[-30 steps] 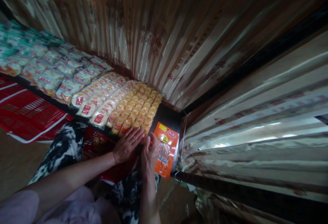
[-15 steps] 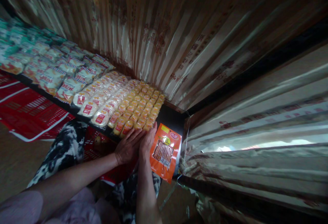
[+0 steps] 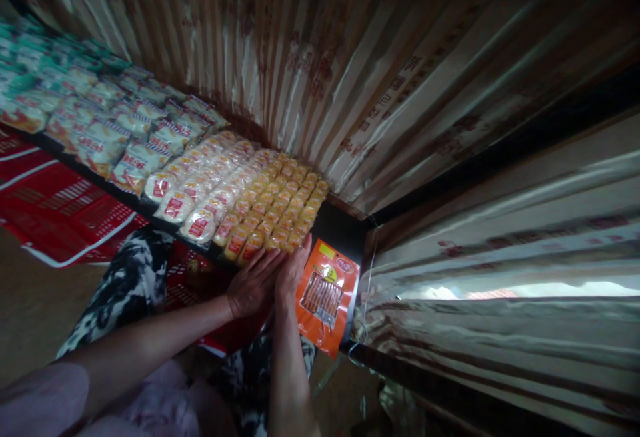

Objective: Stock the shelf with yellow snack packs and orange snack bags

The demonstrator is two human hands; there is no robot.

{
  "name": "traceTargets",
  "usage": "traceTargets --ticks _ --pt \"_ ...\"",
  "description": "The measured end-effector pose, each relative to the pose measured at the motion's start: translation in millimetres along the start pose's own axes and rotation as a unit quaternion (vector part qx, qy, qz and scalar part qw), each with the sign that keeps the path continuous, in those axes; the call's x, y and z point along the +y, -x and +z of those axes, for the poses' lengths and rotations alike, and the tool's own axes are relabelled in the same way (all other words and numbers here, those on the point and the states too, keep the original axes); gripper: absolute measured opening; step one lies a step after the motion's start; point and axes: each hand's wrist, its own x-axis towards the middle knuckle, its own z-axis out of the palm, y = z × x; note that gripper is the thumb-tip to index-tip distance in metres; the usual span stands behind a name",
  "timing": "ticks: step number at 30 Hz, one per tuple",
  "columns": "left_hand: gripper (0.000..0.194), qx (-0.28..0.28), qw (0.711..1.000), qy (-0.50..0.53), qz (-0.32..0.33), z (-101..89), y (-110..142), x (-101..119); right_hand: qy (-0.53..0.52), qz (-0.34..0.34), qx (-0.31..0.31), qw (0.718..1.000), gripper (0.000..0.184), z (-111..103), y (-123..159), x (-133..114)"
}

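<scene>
On a dark shelf, small yellow-wrapped snacks (image 3: 273,200) stand packed in close rows. My left hand (image 3: 253,281) lies flat with stretched fingers against their front end. At their right front corner, my right hand (image 3: 291,270) is held edge-on, its fingers straight and pressed along the side of the rows. Neither hand grips anything that I can see. Right beside my right hand lies a flat orange snack packet (image 3: 327,297) with a picture of sticks on it. Left of the yellow rows are round white wrapped crackers (image 3: 197,223).
Blue-and-white snack bags (image 3: 140,160) and green bags (image 3: 35,57) fill the shelf's left part. Red baskets (image 3: 65,197) with white handles stand below its front edge. Pleated printed sheeting (image 3: 310,77) hangs behind, and a dark bar (image 3: 450,173) runs at the right.
The whole view has shifted slightly. Both hands stay at the front of the yellow snacks, in nearly the same pose; the snacks show no clear movement on the shelf.
</scene>
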Motion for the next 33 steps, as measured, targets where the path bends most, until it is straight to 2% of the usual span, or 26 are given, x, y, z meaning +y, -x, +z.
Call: traceTargets --ticks 6,10,16,25,30,33 --pt "0.048 0.000 1.000 -0.022 0.004 0.3 0.9 -0.5 0.000 0.017 0.019 1.000 0.069 -3.8 0.5 3.1" --pt "0.046 0.023 0.999 -0.024 0.008 1.2 1.2 -1.0 0.029 -0.006 0.046 0.998 0.070 -10.3 7.3 -1.0" --pt "0.047 0.033 0.999 -0.019 0.000 -0.4 1.6 1.2 0.077 -0.032 0.101 0.991 0.064 -21.8 32.9 -4.6" --pt "0.053 0.045 0.999 0.008 -0.005 2.7 4.8 0.7 0.085 -0.065 0.092 0.990 0.057 -25.6 74.6 -6.6" --pt "0.048 0.043 0.998 0.043 0.009 -10.7 32.3 11.2 0.054 -0.081 0.080 0.992 0.049 -28.6 94.3 -3.6" --pt "0.050 -0.032 0.994 0.097 0.042 -24.1 63.8 17.8 0.057 -0.096 0.049 0.993 0.040 -29.3 113.2 6.9"
